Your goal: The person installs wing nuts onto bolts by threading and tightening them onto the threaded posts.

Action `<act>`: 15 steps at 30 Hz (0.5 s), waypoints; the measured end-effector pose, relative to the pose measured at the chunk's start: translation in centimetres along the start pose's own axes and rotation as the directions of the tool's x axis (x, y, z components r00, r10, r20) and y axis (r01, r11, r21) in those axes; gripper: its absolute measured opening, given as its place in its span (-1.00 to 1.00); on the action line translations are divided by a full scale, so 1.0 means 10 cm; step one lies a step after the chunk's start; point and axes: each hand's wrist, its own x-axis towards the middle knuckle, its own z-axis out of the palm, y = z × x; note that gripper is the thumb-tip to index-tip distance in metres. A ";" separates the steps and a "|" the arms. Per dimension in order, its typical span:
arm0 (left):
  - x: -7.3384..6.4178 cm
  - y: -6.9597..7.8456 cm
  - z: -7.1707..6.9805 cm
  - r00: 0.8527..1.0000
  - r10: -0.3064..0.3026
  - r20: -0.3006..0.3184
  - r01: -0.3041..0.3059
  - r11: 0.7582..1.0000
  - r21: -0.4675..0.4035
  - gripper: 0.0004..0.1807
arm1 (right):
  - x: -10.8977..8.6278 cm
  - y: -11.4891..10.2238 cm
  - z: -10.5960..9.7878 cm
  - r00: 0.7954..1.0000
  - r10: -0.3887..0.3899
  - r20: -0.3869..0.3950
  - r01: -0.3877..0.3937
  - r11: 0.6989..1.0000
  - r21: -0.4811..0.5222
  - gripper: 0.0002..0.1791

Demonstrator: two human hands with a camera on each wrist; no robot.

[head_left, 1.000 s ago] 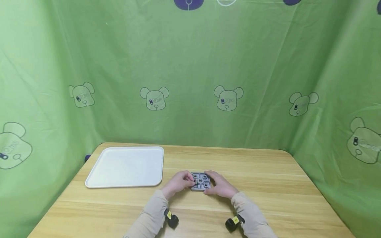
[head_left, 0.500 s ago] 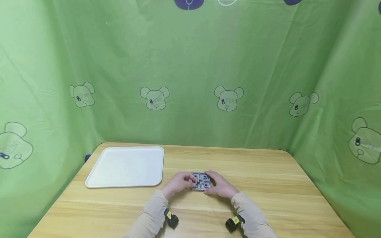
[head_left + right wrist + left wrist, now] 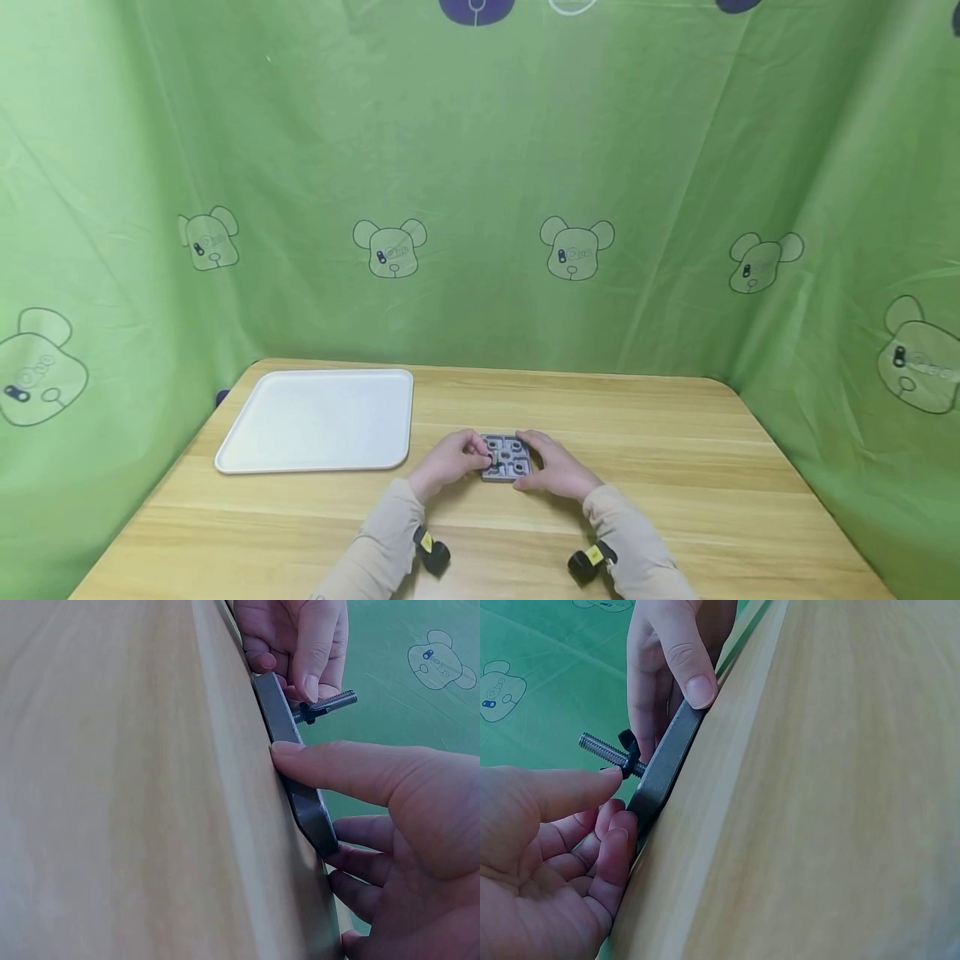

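A square grey metal plate (image 3: 507, 468) with recesses and holes lies flat on the table, between my hands. From its left part stands a threaded bolt (image 3: 600, 748), upright from the plate, carrying a black wing nut (image 3: 630, 754). My left hand (image 3: 454, 458) pinches at this wing nut; the thumb touches it in the left wrist view, and the other fingers curl by the plate's edge. On the opposite side, my right hand (image 3: 558, 471) grips the plate, thumb on the near edge (image 3: 289, 748) and fingers reaching round to the far side.
A white tray (image 3: 318, 468) sits at the back left of the wooden table (image 3: 660, 467). Green cloth (image 3: 480, 317) with bear-head prints hangs behind the table and along both sides. A small black camera is strapped to each sleeve.
My left fingertips shifted slightly to the right over the plate, then back to the left, around the wing nut. The right hand and the plate stay in place.
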 end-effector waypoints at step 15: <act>-0.04 0.03 -0.01 0.997 0.018 0.071 -0.012 0.996 -0.086 -0.72 | 0.00 0.01 0.00 1.000 0.000 0.005 0.000 1.000 -0.009 0.02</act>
